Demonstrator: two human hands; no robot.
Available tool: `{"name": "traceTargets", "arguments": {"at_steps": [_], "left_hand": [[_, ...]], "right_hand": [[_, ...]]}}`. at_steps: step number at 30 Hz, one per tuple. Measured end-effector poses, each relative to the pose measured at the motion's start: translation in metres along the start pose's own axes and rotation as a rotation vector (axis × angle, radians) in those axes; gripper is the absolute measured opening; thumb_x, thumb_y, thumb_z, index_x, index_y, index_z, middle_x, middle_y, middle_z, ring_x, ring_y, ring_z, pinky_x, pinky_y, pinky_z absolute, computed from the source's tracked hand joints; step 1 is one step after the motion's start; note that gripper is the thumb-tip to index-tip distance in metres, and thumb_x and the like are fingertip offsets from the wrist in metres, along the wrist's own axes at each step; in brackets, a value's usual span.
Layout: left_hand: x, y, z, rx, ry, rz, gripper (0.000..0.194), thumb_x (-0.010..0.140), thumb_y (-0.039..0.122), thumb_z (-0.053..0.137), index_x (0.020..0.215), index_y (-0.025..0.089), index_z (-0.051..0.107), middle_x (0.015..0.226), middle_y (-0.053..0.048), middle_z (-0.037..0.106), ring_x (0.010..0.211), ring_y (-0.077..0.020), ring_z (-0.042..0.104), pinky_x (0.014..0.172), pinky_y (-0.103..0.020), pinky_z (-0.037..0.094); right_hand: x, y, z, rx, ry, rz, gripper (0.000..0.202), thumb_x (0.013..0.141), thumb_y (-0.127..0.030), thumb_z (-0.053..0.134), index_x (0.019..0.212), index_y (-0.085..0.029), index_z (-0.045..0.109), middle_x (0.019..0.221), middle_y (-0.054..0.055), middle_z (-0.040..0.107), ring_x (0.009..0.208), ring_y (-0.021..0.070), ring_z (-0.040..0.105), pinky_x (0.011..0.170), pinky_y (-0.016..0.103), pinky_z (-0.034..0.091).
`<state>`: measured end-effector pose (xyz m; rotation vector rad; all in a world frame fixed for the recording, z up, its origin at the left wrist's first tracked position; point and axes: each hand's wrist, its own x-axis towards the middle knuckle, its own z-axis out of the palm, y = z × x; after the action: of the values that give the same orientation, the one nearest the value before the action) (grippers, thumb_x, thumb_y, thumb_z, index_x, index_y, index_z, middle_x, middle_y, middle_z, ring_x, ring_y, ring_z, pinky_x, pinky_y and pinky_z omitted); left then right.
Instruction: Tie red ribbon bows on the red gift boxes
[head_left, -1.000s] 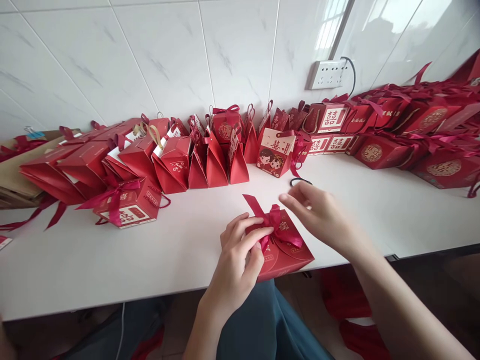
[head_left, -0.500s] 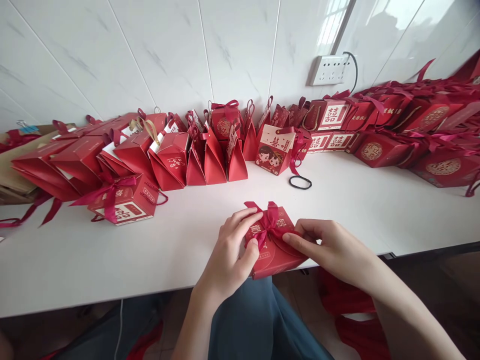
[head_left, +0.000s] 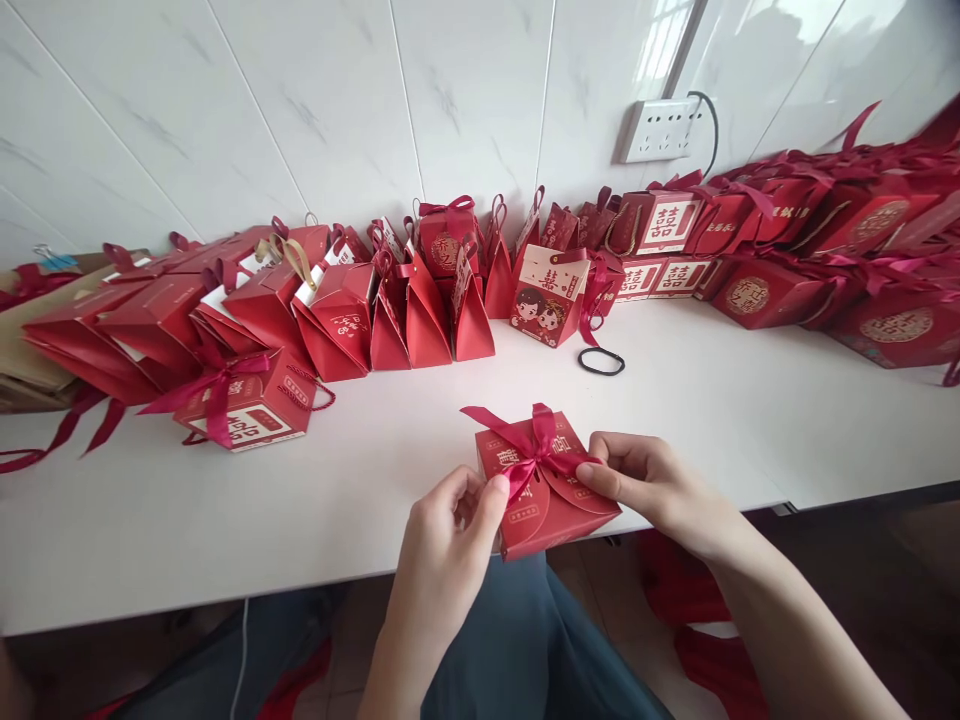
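A red gift box (head_left: 559, 522) with gold characters lies at the table's front edge, its near side jutting slightly past it. On its top sits a bow of dark red satin ribbon (head_left: 541, 446), one tail pointing to the upper left. My left hand (head_left: 454, 535) pinches the ribbon's left loop between thumb and fingers. With thumb and curled fingers, my right hand (head_left: 637, 480) grips the ribbon on the right, at the box's right corner.
Red gift boxes (head_left: 337, 320) line the white table (head_left: 375, 470) along the wall, with more stacked boxes (head_left: 892, 325) at right. A ribboned box (head_left: 277, 405) stands nearer at left. Behind my hands lies a black hair tie (head_left: 601, 361). A power socket (head_left: 660, 130) is on the wall.
My left hand has left the box's top left part and drawn down and left to the bow's left loop. The right hand keeps its hold, barely moved.
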<state>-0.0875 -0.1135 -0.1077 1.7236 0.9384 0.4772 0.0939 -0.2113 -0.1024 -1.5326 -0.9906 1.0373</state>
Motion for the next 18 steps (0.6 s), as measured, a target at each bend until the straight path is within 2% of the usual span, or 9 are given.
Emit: {"name": "traceTargets", "arguments": {"at_steps": [3,9,18], "left_hand": [[0.003,0.000,0.002,-0.094,-0.010,0.013,0.044,0.086,0.050,0.048,0.060,0.020,0.031,0.054,0.005,0.032,0.050,-0.0086,0.031,0.045,-0.020,0.028],[0.012,-0.010,0.000,-0.279,-0.105,0.101,0.038,0.086,0.043,0.049,0.061,0.019,0.034,0.058,0.005,0.031,0.053,-0.0091,0.029,0.048,-0.020,0.029],[0.013,-0.010,0.004,-0.409,-0.052,0.081,0.036,0.084,0.037,0.051,0.060,0.019,0.031,0.059,0.005,0.027,0.055,-0.0093,0.022,0.050,-0.023,0.023]], "right_hand": [[0.001,0.003,0.001,0.063,-0.002,0.005,0.046,0.078,-0.056,0.062,0.061,-0.017,0.043,0.058,-0.004,0.040,0.055,0.0085,0.031,0.051,0.022,0.023],[0.006,0.016,0.002,0.380,-0.021,0.030,0.043,0.079,-0.047,0.067,0.063,-0.017,0.040,0.057,-0.006,0.037,0.052,0.0069,0.026,0.051,0.022,0.020],[0.011,0.023,0.004,0.622,-0.069,0.065,0.040,0.076,-0.038,0.072,0.061,-0.017,0.042,0.056,-0.006,0.040,0.051,0.0063,0.028,0.050,0.021,0.020]]}}
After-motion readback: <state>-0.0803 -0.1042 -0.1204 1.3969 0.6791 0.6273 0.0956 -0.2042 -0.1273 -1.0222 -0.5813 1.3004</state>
